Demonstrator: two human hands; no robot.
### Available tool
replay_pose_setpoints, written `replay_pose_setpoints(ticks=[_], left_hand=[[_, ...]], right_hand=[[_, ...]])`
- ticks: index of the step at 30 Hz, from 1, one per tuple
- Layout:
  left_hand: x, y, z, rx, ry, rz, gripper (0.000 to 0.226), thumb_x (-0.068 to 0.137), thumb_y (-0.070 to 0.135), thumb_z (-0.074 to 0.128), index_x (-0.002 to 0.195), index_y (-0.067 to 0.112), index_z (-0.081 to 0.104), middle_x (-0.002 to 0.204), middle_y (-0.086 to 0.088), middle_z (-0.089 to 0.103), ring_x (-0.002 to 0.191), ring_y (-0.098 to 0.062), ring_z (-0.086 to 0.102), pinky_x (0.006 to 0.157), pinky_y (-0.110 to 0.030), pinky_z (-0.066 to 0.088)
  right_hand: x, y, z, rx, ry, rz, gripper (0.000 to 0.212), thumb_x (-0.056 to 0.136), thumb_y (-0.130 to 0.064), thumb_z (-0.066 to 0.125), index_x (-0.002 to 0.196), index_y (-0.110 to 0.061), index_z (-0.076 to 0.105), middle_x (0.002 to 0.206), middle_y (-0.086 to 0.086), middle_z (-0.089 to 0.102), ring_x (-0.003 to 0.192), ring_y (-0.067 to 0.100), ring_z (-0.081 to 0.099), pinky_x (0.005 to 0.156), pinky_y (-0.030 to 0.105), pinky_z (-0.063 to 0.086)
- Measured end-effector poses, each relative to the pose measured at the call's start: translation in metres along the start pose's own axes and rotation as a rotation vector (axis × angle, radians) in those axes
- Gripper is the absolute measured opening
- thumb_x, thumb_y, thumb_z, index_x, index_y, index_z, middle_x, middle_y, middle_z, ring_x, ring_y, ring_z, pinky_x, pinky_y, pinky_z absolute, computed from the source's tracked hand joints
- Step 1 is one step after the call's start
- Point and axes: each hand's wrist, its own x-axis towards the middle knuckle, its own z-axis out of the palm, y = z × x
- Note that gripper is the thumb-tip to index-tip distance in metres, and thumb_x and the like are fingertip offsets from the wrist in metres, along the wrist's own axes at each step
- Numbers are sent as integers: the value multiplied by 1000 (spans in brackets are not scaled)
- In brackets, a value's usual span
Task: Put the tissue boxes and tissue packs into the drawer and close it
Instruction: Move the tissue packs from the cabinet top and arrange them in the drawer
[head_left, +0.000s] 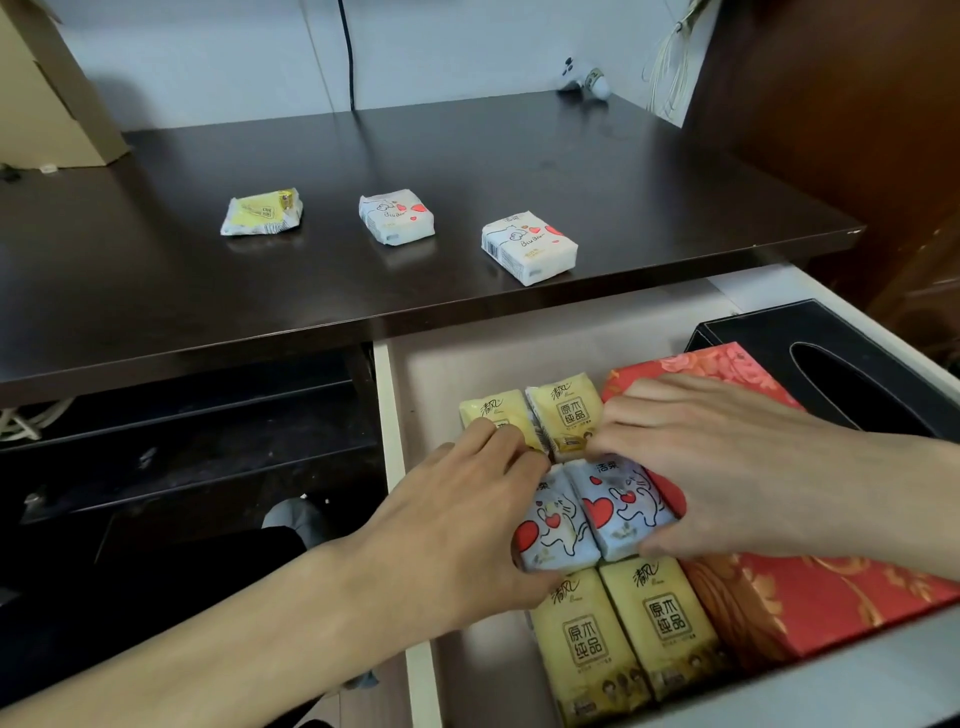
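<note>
Dark brown desk (156, 291). On it: pale yellow pack (262, 212), two white packs (396, 216) (529, 247) with red hearts. White drawer (397, 415). Inside: pale blue packs (618, 512) with red hearts and cat line-drawings, yellow packs (665, 623) with dark print, red box (810, 608) with gold floral pattern, black box (857, 358).

1. The left hand (457, 525) covers the left edge of one blue heart-print pack (550, 530) and the lower part of a yellow pack (498, 415) behind it.
2. The right hand (727, 462) hides the middle of the red tissue box (810, 597) and the right edge of the other blue pack (623, 509).
3. The black tissue box (852, 353) is partly behind the red box and cut by the right edge.
4. Small print on the packs left on the desk (467, 291) is too small to read.
5. The drawer (384, 415) runs out of frame at the bottom.
</note>
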Motion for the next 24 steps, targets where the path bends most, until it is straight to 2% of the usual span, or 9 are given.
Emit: replay_pose_setpoints(ticks=[7,13,16,18,21,24], left_hand=[[-1,0,0,-3,-8,-8,74,73,70,57,131,25,49,118,11,46,106,-7,37,87,-27,46],[0,-1,3,12,-9,-14,76,73,72,58,133,26,46,119,13,45,106,-6,38,87,-25,45],[-1,-2,3,5,-14,-20,78,72,73,57,134,27,45,119,13,43,105,-5,37,86,-25,46],[-1,-2,1,-14,-44,-32,81,70,77,55,135,29,44,119,15,41,105,-3,36,85,-23,45],[1,-1,-12,-69,-27,-70,76,70,82,47,127,33,51,114,19,44,101,-2,43,81,-26,48],[10,-10,-34,-81,74,-119,65,80,75,39,126,33,55,112,20,50,100,-5,53,79,-36,52]], right_hand=[[-1,7,6,-3,48,-45,86,82,-76,49,153,-26,46,149,-6,50,138,15,45,115,30,29],[0,4,8,-26,111,-31,71,86,-68,52,144,-26,51,141,-6,55,131,17,49,111,36,33],[0,4,8,-46,89,-28,72,85,-70,50,144,-28,50,142,-7,54,132,16,48,111,35,33],[0,5,3,36,98,-28,67,82,-73,54,136,-33,56,134,-13,56,125,12,52,107,33,40],[5,9,-14,236,232,57,50,78,-82,53,111,-45,61,113,-26,56,109,0,52,93,35,50],[21,21,-30,417,436,105,31,85,-67,58,100,-42,68,104,-23,64,104,1,61,90,40,53]])
